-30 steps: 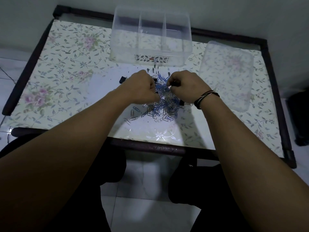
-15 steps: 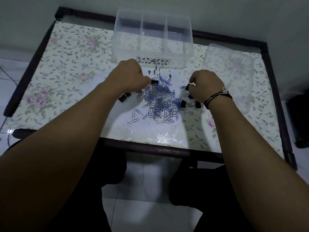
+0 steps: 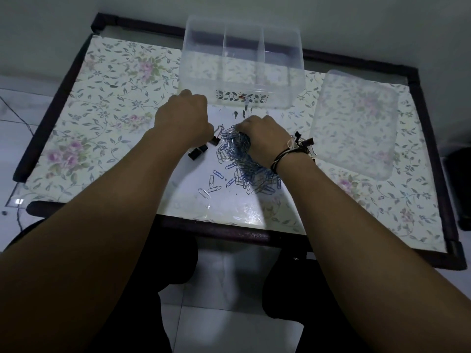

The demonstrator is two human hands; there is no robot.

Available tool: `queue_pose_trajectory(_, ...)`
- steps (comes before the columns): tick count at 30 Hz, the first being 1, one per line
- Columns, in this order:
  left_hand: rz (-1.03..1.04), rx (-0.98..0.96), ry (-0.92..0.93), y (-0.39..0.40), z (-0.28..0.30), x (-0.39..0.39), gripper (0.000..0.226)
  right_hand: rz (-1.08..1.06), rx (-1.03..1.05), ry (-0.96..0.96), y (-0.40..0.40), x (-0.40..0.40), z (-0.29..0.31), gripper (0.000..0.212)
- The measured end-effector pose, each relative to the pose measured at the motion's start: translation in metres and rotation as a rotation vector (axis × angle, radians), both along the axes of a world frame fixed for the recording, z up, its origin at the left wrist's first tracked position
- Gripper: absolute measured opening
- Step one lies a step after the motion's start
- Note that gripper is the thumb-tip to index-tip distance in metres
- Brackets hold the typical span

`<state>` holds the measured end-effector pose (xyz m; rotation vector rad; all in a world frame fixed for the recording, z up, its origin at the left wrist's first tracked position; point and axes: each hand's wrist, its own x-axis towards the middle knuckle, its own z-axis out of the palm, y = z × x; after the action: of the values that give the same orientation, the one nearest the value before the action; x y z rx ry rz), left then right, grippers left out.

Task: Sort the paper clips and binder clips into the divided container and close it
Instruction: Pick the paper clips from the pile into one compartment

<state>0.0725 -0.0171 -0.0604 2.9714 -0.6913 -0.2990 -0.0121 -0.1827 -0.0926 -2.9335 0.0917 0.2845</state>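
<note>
Two fists: right hand [image 3: 263, 138] clenched around blue paper clips [image 3: 237, 146] — left hand [image 3: 184, 118] closed (contents hidden) above binder clips [image 3: 201, 149].

Both bare forearms reach forward, knuckles up. The left hand [image 3: 184, 118] is curled into a loose fist, fingers tucked under. The right hand [image 3: 262, 138] is curled too, palm down, with thin cords around its wrist
</note>
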Motion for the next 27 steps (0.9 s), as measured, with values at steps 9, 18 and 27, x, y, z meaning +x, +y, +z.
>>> queue_pose_trajectory(9,-0.042,-0.019,0.126,-0.005,0.003,-0.002,0.044,-0.050,-0.033,0.005,-0.007,-0.001,-0.008,0.035)
queue_pose_trajectory(18,-0.007,-0.056,0.180,-0.005,0.003,-0.001,0.036,-0.046,0.084,-0.031,-0.002,-0.005,0.000,0.011)
queue_pose_trajectory(27,0.008,-0.169,0.260,-0.010,-0.001,-0.002,0.033,-0.263,0.269,-0.063,-0.017,-0.009,0.032,0.030)
